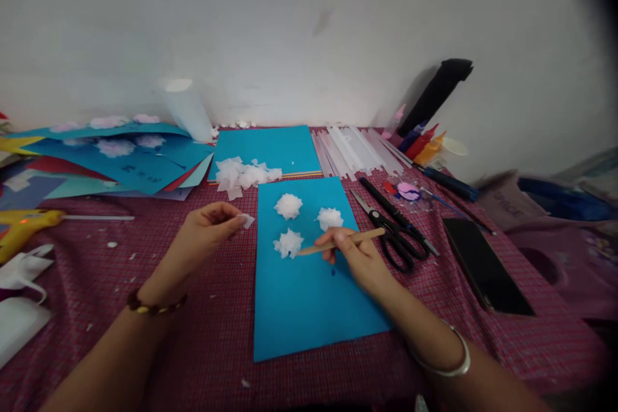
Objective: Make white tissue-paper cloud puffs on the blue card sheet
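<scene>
A paper scrap [248, 221] is pinched by the left hand [203, 232]; a wooden stick [362, 235], best steadied lightly, is grasped by the right hand [360, 259], its tip beside a white puff [288, 243] left of those fingers.

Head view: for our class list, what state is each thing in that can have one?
Left hand, pinching white scrap
Right hand, gripping wooden stick
Blue sheet, flat, bearing three white tufts
Scissors, lying unheld
Phone, screen dark
Black roll, leaning
Tablecloth, creased
</scene>
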Demonstrator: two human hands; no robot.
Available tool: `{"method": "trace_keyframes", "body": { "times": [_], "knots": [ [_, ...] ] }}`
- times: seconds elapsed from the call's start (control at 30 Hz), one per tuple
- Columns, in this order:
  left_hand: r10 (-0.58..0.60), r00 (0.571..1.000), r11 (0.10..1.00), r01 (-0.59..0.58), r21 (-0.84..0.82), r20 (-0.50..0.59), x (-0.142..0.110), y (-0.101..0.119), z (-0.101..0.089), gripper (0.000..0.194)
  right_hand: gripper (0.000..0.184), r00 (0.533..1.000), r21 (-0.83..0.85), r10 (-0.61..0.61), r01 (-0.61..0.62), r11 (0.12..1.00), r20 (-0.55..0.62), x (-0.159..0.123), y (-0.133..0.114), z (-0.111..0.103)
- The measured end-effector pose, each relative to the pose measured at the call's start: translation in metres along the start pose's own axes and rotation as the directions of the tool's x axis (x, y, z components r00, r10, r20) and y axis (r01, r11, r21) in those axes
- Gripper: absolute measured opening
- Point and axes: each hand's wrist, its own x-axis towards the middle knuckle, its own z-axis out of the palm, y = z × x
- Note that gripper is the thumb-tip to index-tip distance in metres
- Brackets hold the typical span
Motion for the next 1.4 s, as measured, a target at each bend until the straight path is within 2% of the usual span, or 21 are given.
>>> {"method": "trace_keyframes", "body": {
  "times": [0.1,0.23,0.4,0.63,0.83,1.07,1.23,1.4],
  "knots": [
    [0.005,0.999,0.997,-0.008,0.079,0.032,0.004,-0.011,0.003,0.023,0.039,0.998,-0.104,0.046,-0.042,0.994,0.034,-0.001,0.003,-0.001],
    [0.024,0.996,0.987,-0.037,0.159,0.085,0.003,-0.018,0.008,0.020,0.036,0.999,-0.162,0.027,-0.020,0.987,0.043,-0.002,0.003,0.005],
    [0.045,0.991,0.978,-0.070,0.196,0.128,0.000,-0.013,0.007,0.017,0.032,0.999,-0.227,-0.004,0.012,0.974,0.032,-0.002,0.006,0.007],
    [0.041,0.957,0.977,-0.099,0.189,0.287,-0.015,-0.006,0.019,0.015,0.028,0.997,-0.327,-0.076,0.069,0.943,-0.008,-0.001,0.009,0.005],
    [0.043,0.959,0.984,-0.089,0.154,0.280,-0.024,-0.002,0.032,0.014,0.029,0.990,-0.298,-0.142,0.130,0.946,-0.020,-0.005,0.004,0.007],
    [0.055,0.960,0.977,-0.109,0.185,0.273,-0.022,-0.006,0.032,0.014,0.025,0.980,-0.417,-0.153,0.192,0.888,0.126,-0.004,0.005,0.009],
    [0.030,0.950,0.987,-0.077,0.140,0.312,-0.023,-0.010,0.034,0.016,0.024,0.978,-0.527,-0.173,0.210,0.824,0.120,-0.003,0.004,0.008],
    [-0.002,0.933,0.977,-0.075,0.200,0.360,-0.031,-0.006,0.041,0.011,0.023,0.981,-0.532,-0.170,0.194,0.824,0.095,-0.002,0.000,0.008]
  ]
}}
